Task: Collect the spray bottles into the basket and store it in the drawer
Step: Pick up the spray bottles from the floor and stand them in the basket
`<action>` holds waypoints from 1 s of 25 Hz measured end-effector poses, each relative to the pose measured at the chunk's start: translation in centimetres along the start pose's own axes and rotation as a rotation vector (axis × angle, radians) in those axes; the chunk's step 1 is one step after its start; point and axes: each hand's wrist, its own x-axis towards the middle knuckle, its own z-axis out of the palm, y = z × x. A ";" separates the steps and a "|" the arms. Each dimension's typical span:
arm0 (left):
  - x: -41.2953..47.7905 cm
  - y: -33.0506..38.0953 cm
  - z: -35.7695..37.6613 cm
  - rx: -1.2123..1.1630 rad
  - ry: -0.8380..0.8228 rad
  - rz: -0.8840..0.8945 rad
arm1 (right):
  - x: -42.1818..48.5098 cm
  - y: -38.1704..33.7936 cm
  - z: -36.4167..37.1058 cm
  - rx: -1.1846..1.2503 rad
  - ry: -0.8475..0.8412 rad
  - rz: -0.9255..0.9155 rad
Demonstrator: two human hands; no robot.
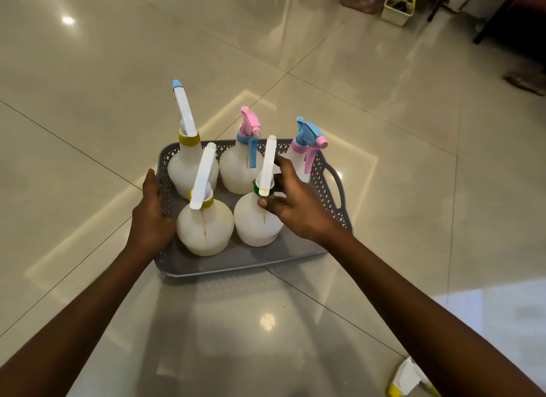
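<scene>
A grey perforated basket (236, 259) rests on the tiled floor with several white spray bottles upright in it. My left hand (152, 212) grips the basket's left rim. My right hand (292, 201) is around the neck of the front right bottle (257, 222), which has a green collar; thumb and fingers touch it. Beside it stands a yellow-collared bottle (205, 228). Behind are another yellow-collared bottle (189, 166), a pink-headed bottle (240, 169) and a blue-headed bottle (304, 157) at the back right. Another spray bottle head (409, 377) lies on the floor at the bottom right, partly hidden by my right arm.
Glossy beige floor tiles surround the basket. A cream bin (397, 9) with a spray bottle in it stands far back right, next to dark furniture legs (487, 27). A sandal (524, 82) lies at the right edge.
</scene>
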 end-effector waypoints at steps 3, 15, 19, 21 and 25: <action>0.0 0.1 0.2 -0.004 -0.010 -0.002 | -1.0 0.5 -0.3 0.022 -0.014 0.038; 0.4 -0.6 1.7 -0.074 0.041 0.014 | -14.2 8.0 -10.7 -0.813 -0.763 0.823; 0.4 0.5 2.7 -0.056 0.035 0.028 | -17.3 9.8 -8.1 -0.943 -0.843 0.826; 0.2 0.9 3.3 -0.052 0.019 0.045 | -17.9 10.5 -7.1 -1.004 -0.767 0.764; 0.3 1.2 4.1 -0.054 -0.005 0.059 | -17.8 13.2 -6.7 -0.921 -0.510 0.558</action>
